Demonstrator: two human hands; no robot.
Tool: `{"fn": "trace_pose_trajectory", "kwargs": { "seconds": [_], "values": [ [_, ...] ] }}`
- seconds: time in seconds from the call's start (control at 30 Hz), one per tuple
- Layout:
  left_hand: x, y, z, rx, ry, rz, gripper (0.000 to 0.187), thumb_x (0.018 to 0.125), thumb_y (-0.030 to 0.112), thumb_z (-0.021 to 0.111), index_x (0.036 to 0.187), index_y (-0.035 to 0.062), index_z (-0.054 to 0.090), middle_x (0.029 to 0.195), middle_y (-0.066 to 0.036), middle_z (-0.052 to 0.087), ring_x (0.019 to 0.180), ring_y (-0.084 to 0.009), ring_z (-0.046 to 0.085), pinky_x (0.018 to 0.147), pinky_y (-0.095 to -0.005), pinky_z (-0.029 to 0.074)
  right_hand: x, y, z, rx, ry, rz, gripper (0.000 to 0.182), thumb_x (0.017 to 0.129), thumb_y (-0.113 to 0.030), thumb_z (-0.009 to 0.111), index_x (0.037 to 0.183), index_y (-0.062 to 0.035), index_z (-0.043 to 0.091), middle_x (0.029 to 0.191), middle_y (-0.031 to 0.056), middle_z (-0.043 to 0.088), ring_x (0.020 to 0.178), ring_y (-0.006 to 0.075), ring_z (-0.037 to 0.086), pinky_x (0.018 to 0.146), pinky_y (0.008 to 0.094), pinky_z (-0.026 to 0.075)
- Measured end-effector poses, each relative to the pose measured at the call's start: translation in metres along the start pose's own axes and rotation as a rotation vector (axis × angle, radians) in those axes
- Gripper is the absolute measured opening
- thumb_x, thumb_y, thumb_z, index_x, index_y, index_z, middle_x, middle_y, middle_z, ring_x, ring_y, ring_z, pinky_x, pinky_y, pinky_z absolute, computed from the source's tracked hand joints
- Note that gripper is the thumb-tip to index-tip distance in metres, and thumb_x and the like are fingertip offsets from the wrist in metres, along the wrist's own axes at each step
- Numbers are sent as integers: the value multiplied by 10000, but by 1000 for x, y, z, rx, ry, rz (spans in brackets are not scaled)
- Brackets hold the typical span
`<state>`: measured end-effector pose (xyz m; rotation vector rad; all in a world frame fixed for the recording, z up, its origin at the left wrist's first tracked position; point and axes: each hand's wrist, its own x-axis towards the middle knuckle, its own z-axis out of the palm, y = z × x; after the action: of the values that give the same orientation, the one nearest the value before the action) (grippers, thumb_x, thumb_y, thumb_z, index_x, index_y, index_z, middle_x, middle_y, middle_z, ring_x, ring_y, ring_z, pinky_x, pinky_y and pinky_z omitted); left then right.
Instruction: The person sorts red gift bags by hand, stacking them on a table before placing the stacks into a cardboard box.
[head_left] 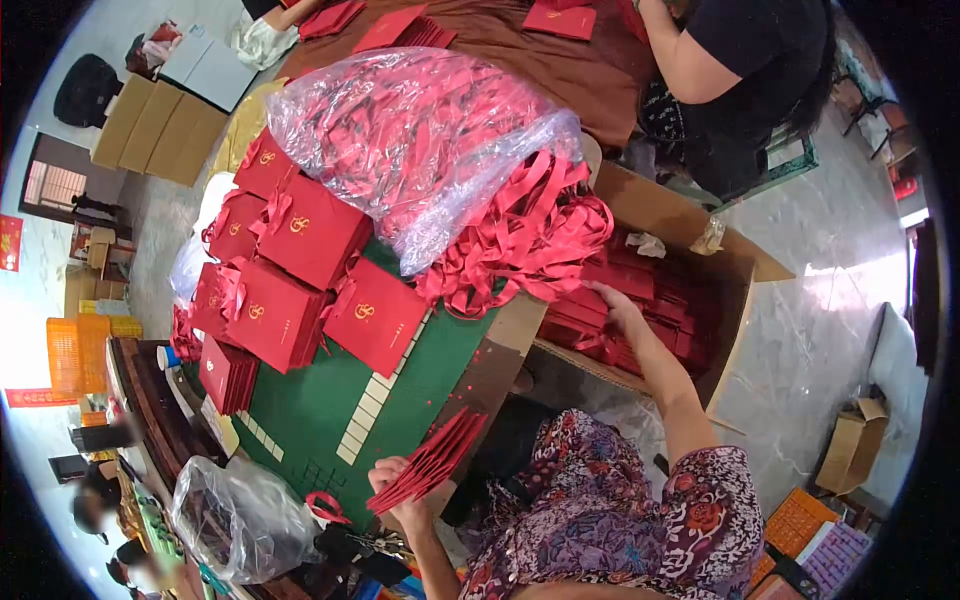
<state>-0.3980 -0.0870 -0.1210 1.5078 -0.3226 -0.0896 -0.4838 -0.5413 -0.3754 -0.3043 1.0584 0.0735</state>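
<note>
My left hand [398,488] is closed on a fanned stack of flat red paper bags [440,452], held over the near edge of the green table. My right hand [622,308] reaches over the cardboard box [735,340], which holds many red paper bags [680,325]. Its fingers look stretched out beside the bags and ribbons; their tips partly blend into the red. Loose red ribbons [525,235] spill from a clear plastic bag [400,130] on the table. Finished-looking red gift bags [310,232] with gold emblems lie in stacks left of the ribbons.
Cream tiles [365,415] lie in a row on the green table top [310,410]. A crumpled clear bag [245,520] sits at the lower left. Across the brown-covered table [490,40], a person in black [750,90] handles red bags; another person's arm shows at the top left.
</note>
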Motion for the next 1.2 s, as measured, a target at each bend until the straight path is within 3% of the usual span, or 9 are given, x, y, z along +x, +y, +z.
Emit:
{"fn": "trace_pose_trajectory", "kwargs": {
  "seconds": [0.47,0.6,0.77,0.87,0.93,1.0,1.1,1.13,1.2],
  "values": [
    [4,9,-16,116,-9,110,258,716,-5,653,844,56,438,833,-73,473,798,-185,480,778,-304,420,-158,13,-63,38,-4,-164,360,799,-176,707,1119,-39,614,1061,106,673,959,254,650,903,403,519],
    [1,9,-24,86,-44,133,279,709,37,687,855,55,450,836,-73,475,815,-184,478,793,-309,416,-182,13,-67,-31,-173,-254,495,784,-162,712,1228,-22,547,1147,118,639,1039,239,620,955,404,484],
    [-4,13,-31,75,-38,116,249,720,29,683,852,48,472,852,-72,490,812,-176,491,779,-300,421,-219,8,-30,-357,-660,-400,692,656,-121,775,1272,11,490,1141,114,632,1037,234,612,928,357,473],
    [-7,20,-41,110,-4,99,211,719,-8,662,835,43,494,868,-69,508,805,-167,505,760,-288,426,-232,-13,39,-799,-767,-184,829,569,-3,745,1334,23,427,1237,129,583,1131,250,565,990,373,430],
    [-9,23,-54,98,-54,78,202,713,-23,650,835,41,503,861,-63,509,806,-166,506,759,-279,422,-281,10,133,-681,-736,-293,798,603,-25,774,1327,13,442,1239,111,579,1158,214,536,1000,348,406],
    [-11,28,-68,168,-41,79,202,710,-30,647,841,43,511,863,-56,513,808,-160,504,756,-270,416,-279,8,190,-1213,-774,-450,789,663,-122,813,1337,26,432,1239,96,580,1164,185,519,1010,336,388],
    [-14,34,-83,93,-106,32,254,694,47,727,826,66,509,839,-38,510,808,-146,510,741,-273,425,-294,29,272,-1478,-818,-661,784,705,-242,815,1336,24,435,1246,78,582,1144,159,522,1014,318,384],
    [-14,35,-87,109,-76,32,254,694,47,727,826,66,509,839,-38,510,808,-146,510,741,-273,425,-274,38,286,-1686,-788,-925,710,724,-267,789,1299,2,470,1219,110,599,1123,194,554,981,332,409],
    [-16,31,-93,162,-69,4,256,682,30,722,818,62,507,842,-40,510,800,-144,510,739,-267,423,-281,50,324,-1929,-867,-1014,635,723,-289,758,1237,-15,505,1149,153,615,1066,292,588,911,370,446]
  ]
}}
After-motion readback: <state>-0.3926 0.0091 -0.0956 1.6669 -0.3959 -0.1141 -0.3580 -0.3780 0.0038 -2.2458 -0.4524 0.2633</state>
